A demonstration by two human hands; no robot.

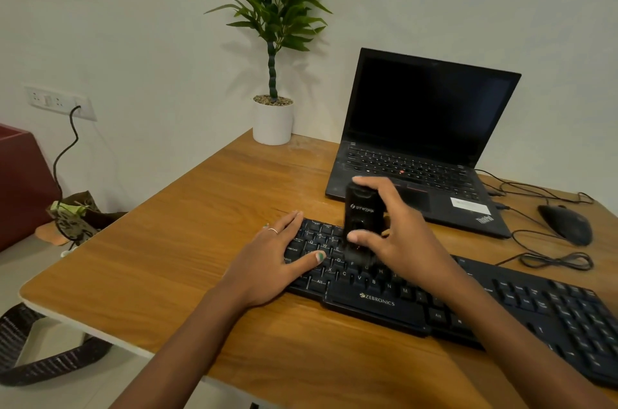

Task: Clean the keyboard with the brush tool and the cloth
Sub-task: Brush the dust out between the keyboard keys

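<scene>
A black Zebronics keyboard (501, 305) lies across the wooden desk, running from the middle to the lower right. My right hand (398, 234) grips a black brush tool (363, 218) upright, its lower end down on the keys in the letter rows at the left part of the keyboard. My left hand (277, 254) rests flat on the keyboard's left end, fingers straight, thumb lying over the keys. No cloth is in view.
An open black laptop (418, 141) stands behind the keyboard. A black mouse (565, 224) and its looped cable (555, 261) lie at the right. A potted plant (272, 120) sits at the desk's back edge. The desk's left edge drops to the floor, where a bag strap lies.
</scene>
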